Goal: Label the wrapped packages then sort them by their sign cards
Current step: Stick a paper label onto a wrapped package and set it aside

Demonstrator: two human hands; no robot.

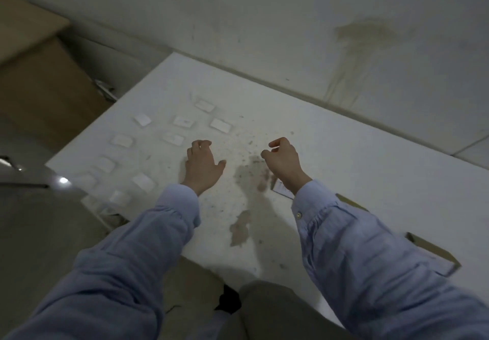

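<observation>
Packages (173,138), as I am taking the small flat white rectangles to be, are lying just beyond the left hand (202,163), spreading from its eleven o'clock round to its eight. That hand is hovering low with its fingers loosely curled, holding nothing. The right hand (283,162) is hanging at its three o'clock, curled alike and seemingly carrying nothing, though blur is hiding anything tiny. I am judging that labelling is only beginning: the left hand should be pinning one package flat while the right is pressing a label on squarely, working through them in order. A white card (281,190) is peeking out at the right wrist's six o'clock on the stained tabletop (357,159).
</observation>
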